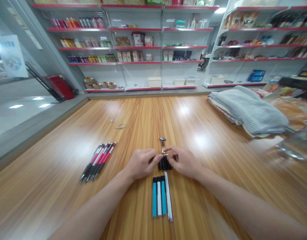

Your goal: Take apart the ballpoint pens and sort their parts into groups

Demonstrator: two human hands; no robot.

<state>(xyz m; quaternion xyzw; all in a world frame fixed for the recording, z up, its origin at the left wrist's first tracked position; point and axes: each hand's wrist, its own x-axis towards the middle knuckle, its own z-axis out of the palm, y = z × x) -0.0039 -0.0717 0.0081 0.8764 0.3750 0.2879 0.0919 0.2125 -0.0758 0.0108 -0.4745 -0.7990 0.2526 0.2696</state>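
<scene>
I hold both hands over a row of short black pieces (165, 164) on a wood-grain tabletop (43, 193). My left hand (142, 162) is at the left of the row, its grip nearly closed, thumb and forefinger close together near the far end of the pieces. My right hand (184, 161) is at the right of the row, its grip partly closed, the forefinger stretched out above a bent thumb; the parts there are so small that I cannot tell what, if anything, either grip has hold of.

Just beyond the black pieces lie small white parts (163, 151), tiny dark parts (162, 144) and a little heap of shiny bits (162, 138). On the near side of the row rest three barrels (159, 198), two blue and one white, each with a black end, and beside them thin white sticks (169, 200). Well to the left of the row, pens (98, 163) in pink, silver, blue and black lie slanted, side by side. Beyond the row and to its left are a thin loop (121, 126) and a small round thing (112, 120). Far right of the row sit a folded striped cloth (255, 110) and a clear container (297, 143). Well beyond the row, red-edged shelves (138, 62) carry bottles and packets.
</scene>
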